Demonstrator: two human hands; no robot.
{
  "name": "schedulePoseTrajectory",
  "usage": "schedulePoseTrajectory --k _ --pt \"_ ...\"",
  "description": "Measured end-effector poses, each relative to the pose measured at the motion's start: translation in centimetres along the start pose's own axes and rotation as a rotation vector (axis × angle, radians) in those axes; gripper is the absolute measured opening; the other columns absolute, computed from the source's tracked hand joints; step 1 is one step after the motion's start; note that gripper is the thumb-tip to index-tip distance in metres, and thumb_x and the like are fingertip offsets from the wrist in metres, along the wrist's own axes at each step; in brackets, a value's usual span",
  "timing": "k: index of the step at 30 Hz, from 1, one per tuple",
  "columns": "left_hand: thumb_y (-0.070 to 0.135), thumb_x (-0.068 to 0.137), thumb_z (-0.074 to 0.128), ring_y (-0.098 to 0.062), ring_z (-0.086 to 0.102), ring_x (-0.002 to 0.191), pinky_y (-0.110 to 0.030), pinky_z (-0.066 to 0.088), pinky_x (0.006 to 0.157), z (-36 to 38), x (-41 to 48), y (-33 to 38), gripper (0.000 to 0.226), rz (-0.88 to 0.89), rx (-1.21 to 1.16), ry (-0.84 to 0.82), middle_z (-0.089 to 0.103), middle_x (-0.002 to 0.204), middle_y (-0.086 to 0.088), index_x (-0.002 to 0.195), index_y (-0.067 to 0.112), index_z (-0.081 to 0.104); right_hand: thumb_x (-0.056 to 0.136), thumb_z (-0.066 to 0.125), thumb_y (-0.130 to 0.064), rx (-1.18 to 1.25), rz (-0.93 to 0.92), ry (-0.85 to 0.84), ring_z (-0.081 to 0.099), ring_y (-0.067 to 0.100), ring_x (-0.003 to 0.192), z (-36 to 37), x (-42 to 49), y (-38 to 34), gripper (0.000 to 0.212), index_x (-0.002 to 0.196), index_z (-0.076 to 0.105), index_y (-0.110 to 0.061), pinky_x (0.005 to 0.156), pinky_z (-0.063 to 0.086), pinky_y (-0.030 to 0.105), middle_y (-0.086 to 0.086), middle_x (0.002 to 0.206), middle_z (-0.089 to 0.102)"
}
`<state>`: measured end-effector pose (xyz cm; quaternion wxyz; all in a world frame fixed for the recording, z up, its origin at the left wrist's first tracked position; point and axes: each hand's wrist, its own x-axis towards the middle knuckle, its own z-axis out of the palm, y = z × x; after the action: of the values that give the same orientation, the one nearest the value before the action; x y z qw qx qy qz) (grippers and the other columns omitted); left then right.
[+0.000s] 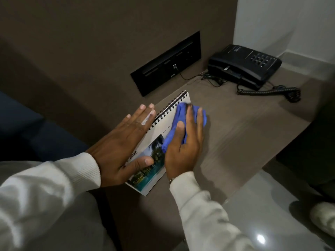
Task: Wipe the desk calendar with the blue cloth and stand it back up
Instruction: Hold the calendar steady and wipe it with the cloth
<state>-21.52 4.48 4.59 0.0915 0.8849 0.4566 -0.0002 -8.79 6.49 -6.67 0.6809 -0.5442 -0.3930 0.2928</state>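
Note:
The desk calendar (159,131) lies flat on the brown table (235,127), spiral binding toward the wall, a palm-tree photo and "2026" on its page. My left hand (119,147) rests flat on the calendar's left side, fingers spread, thumb on the photo, pinning it down. My right hand (184,142) presses the bunched blue cloth (178,122) onto the calendar's right part. The cloth sticks out beyond my fingertips near the binding. The calendar's right edge is hidden under the hand and cloth.
A black desk phone (244,66) with a coiled cord (268,92) sits at the table's back right. A black socket panel (166,64) is set in the wall behind the calendar. A shoe (324,216) stands on the glossy floor at right.

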Motion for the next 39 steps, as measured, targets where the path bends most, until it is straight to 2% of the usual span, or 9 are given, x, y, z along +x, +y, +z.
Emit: schedulePoseTrajectory --k 5,13,18,21,24,28,30,33,39 --pt "0.069 0.085 0.020 -0.013 -0.011 0.149 -0.043 0.006 0.122 -0.1 0.0 0.2 0.089 -0.002 0.047 -0.017 -0.010 0.162 -0.003 0.150 0.014 -0.006 0.102 0.034 -0.032 -0.100 -0.018 -0.190 0.014 -0.001 0.149 -1.8 -4.4 1.2 0.043 0.136 0.026 -0.058 0.123 0.018 0.029 -0.021 0.160 0.021" --pt "0.062 0.088 0.024 -0.014 -0.008 0.150 -0.043 0.008 0.122 -0.2 0.0 0.1 0.083 0.003 0.082 -0.012 -0.006 0.163 -0.002 0.151 0.014 -0.004 0.099 0.051 -0.027 0.002 0.008 -0.070 0.026 0.013 0.149 -0.5 0.2 0.3 0.045 0.139 0.034 -0.038 0.118 0.034 0.046 -0.001 0.160 0.031" --pt "0.059 0.087 0.030 -0.012 -0.008 0.150 -0.045 0.010 0.122 -0.3 0.0 0.1 0.083 -0.004 0.068 -0.023 -0.007 0.162 -0.001 0.150 0.017 -0.005 0.100 0.047 -0.025 -0.040 0.070 -0.144 0.025 0.006 0.148 -2.3 -3.2 2.2 0.043 0.134 0.036 -0.050 0.117 0.026 0.014 -0.007 0.159 0.031" --pt "0.060 0.087 0.029 -0.010 -0.010 0.149 -0.043 0.008 0.122 -0.2 0.0 0.0 0.082 -0.009 0.064 -0.028 -0.009 0.162 0.000 0.149 0.020 -0.008 0.101 0.043 -0.034 -0.045 -0.010 -0.211 0.022 0.000 0.148 -1.8 -4.8 0.8 0.039 0.131 0.036 -0.058 0.116 0.027 0.018 -0.015 0.160 0.027" --pt "0.065 0.087 0.021 -0.010 -0.010 0.149 -0.041 0.007 0.122 -0.1 0.0 0.0 0.081 -0.005 0.075 -0.026 -0.009 0.161 0.000 0.148 0.022 -0.010 0.099 0.046 -0.032 0.060 -0.047 -0.113 0.027 0.009 0.148 -0.4 -2.5 -0.8 0.039 0.135 0.039 -0.047 0.116 0.035 0.028 -0.002 0.160 0.032" --pt "0.059 0.088 0.029 -0.011 -0.008 0.149 -0.043 0.008 0.122 -0.1 0.0 0.0 0.081 -0.004 0.063 -0.012 -0.007 0.162 0.000 0.149 0.021 -0.007 0.099 0.050 -0.024 0.021 0.021 -0.029 0.024 -0.011 0.139 0.2 1.9 -0.7 0.039 0.138 0.046 -0.029 0.107 0.025 0.002 0.002 0.157 0.037" --pt "0.063 0.087 0.027 -0.011 -0.008 0.149 -0.044 0.009 0.122 -0.2 -0.1 0.0 0.082 -0.006 0.047 -0.015 -0.008 0.162 0.002 0.149 0.022 -0.008 0.099 0.049 -0.019 0.008 0.105 -0.031 0.027 -0.012 0.138 -0.5 1.8 0.3 0.040 0.139 0.047 -0.021 0.110 0.028 0.007 0.002 0.156 0.039" --pt "0.061 0.089 0.027 -0.015 -0.006 0.150 -0.047 0.013 0.122 -0.1 -0.1 -0.1 0.082 0.021 0.062 -0.008 -0.005 0.163 -0.001 0.150 0.018 -0.005 0.099 0.050 -0.016 -0.041 0.102 -0.040 0.032 0.005 0.145 -1.8 -0.8 1.3 0.042 0.138 0.042 -0.029 0.113 0.028 0.010 0.000 0.154 0.040" --pt "0.064 0.088 0.025 -0.014 -0.005 0.150 -0.048 0.014 0.121 0.1 -0.1 -0.4 0.082 0.019 0.089 -0.012 -0.004 0.163 -0.001 0.150 0.019 -0.006 0.099 0.050 -0.024 0.105 -0.032 -0.092 0.029 0.002 0.146 -0.6 -1.4 -1.1 0.043 0.132 0.041 -0.050 0.112 0.031 0.011 -0.001 0.158 0.036"
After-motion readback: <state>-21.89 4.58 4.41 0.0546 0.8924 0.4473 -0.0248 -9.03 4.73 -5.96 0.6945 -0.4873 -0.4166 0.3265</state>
